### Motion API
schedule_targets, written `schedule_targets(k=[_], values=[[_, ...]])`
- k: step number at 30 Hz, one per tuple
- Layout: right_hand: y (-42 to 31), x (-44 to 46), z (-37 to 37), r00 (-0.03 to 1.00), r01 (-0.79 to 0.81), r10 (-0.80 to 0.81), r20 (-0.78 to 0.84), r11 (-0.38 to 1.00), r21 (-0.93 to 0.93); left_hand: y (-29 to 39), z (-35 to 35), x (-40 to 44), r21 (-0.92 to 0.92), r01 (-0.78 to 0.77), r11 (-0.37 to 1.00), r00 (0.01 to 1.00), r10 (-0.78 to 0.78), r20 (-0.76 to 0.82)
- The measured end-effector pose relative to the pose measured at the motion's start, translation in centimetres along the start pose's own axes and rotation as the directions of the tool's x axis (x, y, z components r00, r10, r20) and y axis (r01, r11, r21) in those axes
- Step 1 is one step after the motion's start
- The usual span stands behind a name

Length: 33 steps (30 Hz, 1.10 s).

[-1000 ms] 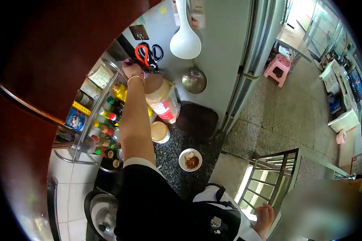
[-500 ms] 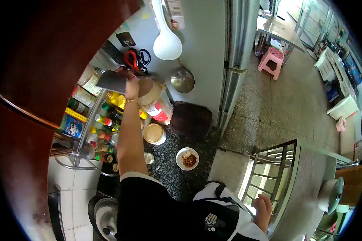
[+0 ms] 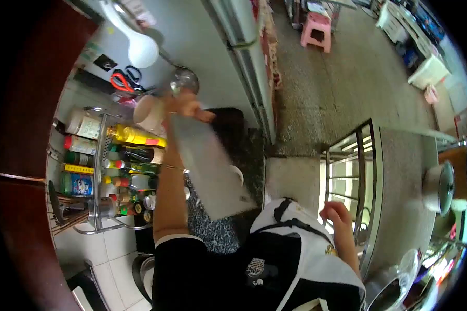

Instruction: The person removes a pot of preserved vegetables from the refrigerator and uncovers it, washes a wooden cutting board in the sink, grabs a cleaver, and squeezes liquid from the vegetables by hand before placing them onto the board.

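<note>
My left hand (image 3: pixel 184 105) reaches out over the dark speckled counter (image 3: pixel 207 230) with its fingers wrapped round the handle of a cleaver (image 3: pixel 210 171). The cleaver's broad blade, smeared by motion, slants down toward my body. Behind the blade, only the rim of a white bowl (image 3: pixel 237 176) shows. A beige-topped container (image 3: pixel 149 113) stands just left of that hand. My right hand (image 3: pixel 337 215) hangs by my right side, fingers curled, and nothing is visible in it.
A wire rack (image 3: pixel 99 171) full of bottles and jars stands at left. Scissors (image 3: pixel 125 79), a white ladle (image 3: pixel 141 49) and a metal ladle (image 3: pixel 184 80) hang on the fridge side. A metal-framed table (image 3: pixel 399 207) stands right; a pink stool (image 3: pixel 316 32) is farther off.
My left hand has brought the cleaver from near the hanging scissors rightward and toward me, over the counter. The view has turned, and the blade now covers most of the bowl.
</note>
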State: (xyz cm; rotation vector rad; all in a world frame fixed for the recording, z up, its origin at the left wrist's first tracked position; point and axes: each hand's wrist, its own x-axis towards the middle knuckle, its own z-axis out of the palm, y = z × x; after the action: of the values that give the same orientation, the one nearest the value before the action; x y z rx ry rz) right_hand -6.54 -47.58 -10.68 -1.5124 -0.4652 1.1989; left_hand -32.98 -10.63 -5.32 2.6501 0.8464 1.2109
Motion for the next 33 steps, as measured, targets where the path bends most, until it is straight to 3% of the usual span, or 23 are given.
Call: schedule_targets(k=[2,4,5,7,8,10,11,12,13,15,16,17,18,19,21,23,25,27,28,31,32,33], values=[[1.4,1.5,-0.3,0.992,-0.022,0.019,0.126,1.0,0.023,7.7,5.0,-1.0,-0.099,-0.084,0.992,0.982,0.099,0.163],[2.0,1.8,-0.2,0.971,0.138,-0.121,0.206,0.988,-0.074,15.1,9.1,-3.8,-0.301,0.198,0.933,0.864,-0.022,0.503],[2.1,1.7,-0.3,0.955,0.232,-0.217,0.203,0.971,-0.054,19.1,9.5,-3.8,-0.362,0.342,0.867,0.739,-0.01,0.674],[2.4,1.3,-1.0,0.917,0.383,-0.39,0.078,0.919,0.097,23.9,12.6,-5.9,-0.413,0.456,0.788,0.566,0.101,0.818],[4.3,1.3,-2.0,0.907,0.42,-0.42,-0.022,0.902,0.096,25.4,13.5,-6.9,-0.423,0.447,0.788,0.558,0.124,0.821],[3.1,-0.3,-3.3,0.973,0.213,-0.156,-0.173,0.895,0.392,28.7,15.9,-8.0,-0.495,0.225,0.839,0.471,0.352,0.809],[2.8,-1.0,-4.3,0.969,0.152,-0.03,-0.246,0.857,0.492,30.1,16.2,-7.0,-0.543,0.21,0.813,0.444,0.416,0.794],[3.3,-1.6,-5.2,0.917,0.201,-0.007,-0.399,0.872,0.446,31.2,15.6,-5.4,-0.585,0.122,0.802,0.408,0.497,0.766],[1.8,-3.0,-6.1,0.922,0.19,0.049,-0.385,0.809,0.556,32.3,14.8,-3.6,-0.63,0.035,0.776,0.364,0.577,0.731],[3.0,-4.8,-8.0,0.865,0.335,0.009,-0.502,0.735,0.589,34.5,13.0,0.5,-0.817,0.167,0.553,0.457,0.691,0.561],[3.0,-6.4,-9.1,0.855,0.383,-0.063,-0.515,0.744,0.547,35.2,12.2,2.6,-0.883,0.341,0.323,0.401,0.8,0.447],[3.4,-7.6,-9.9,0.811,0.432,-0.059,-0.582,0.731,0.528,36.5,10.5,4.5,-0.848,0.53,0.006,0.431,0.859,0.276],[3.5,-9.2,-11.0,0.793,0.416,-0.034,-0.608,0.759,0.501,38.5,10.1,5.4,-0.659,0.692,-0.294,0.476,0.873,0.111],[3.6,-10.9,-11.8,0.78,0.401,-0.018,-0.625,0.781,0.479,40.6,9.7,6.4,-0.342,0.8,-0.493,0.507,0.86,-0.057],[5.1,-13.5,-13.0,0.7,0.45,-0.07,-0.71,0.816,0.363,45.4,8.6,7.4,-0.082,0.859,-0.505,0.488,0.858,-0.161],[6.6,-16.6,-14.0,0.6,0.52,-0.121,-0.791,0.81,0.271,49.7,7.7,5.6,0.151,0.876,-0.459,0.476,0.872,-0.109],[7.7,-19.8,-15.2,0.506,0.574,-0.2,-0.839,0.804,0.154,53.8,8.3,3.8,0.256,0.884,-0.39,0.445,0.869,-0.214],[8.1,-24.0,-15.9,0.474,0.556,-0.051,-0.879,0.792,0.254,57.4,7.5,1.8,0.349,0.887,-0.303,0.412,0.859,-0.303],[8.8,-25.9,-16.4,0.45,0.572,-0.047,-0.892,0.783,0.247,59.1,6.0,0.2,0.432,0.831,-0.352,0.445,0.886,-0.134],[11.0,-31.0,-17.7,0.225,0.671,-0.079,-0.971,0.735,0.096,64.0,7.1,-1.6,0.515,0.857,-0.025,0.204,0.934,-0.294],[11.6,-33.1,-18.0,0.225,0.677,-0.004,-0.974,0.719,0.153,66.3,6.1,-3.3,0.567,0.805,-0.173,0.33,0.925,-0.187],[12.2,-35.1,-18.3,0.227,0.685,0.07,-0.971,0.697,0.21,67.8,5.9,-4.5,0.566,0.8,-0.198,0.343,0.925,-0.162]])
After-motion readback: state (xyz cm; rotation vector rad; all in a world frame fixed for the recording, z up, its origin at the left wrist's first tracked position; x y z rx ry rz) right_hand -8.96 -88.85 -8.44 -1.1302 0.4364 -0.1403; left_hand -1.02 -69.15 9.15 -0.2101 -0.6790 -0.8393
